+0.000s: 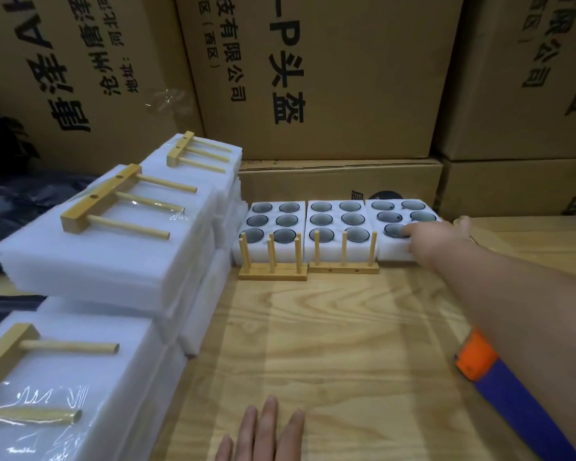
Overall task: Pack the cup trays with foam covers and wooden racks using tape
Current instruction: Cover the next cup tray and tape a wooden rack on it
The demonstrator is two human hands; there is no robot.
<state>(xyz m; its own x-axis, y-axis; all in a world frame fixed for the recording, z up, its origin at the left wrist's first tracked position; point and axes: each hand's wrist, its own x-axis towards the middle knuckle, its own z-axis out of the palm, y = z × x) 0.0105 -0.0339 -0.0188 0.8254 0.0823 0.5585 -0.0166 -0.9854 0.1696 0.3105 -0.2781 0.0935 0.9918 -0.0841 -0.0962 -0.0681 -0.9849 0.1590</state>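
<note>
Packs (107, 247) on the left are taped. Three trays (340, 227) wait uncovered. Right hand (426, 236) touches one, grip unclear; left hand (266, 430) flat.

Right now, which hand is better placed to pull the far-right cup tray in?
Right. The right hand already lies on the far-right cup tray, thumb at its right edge. The left hand rests flat on the table near the bottom edge, well short of it.
</note>
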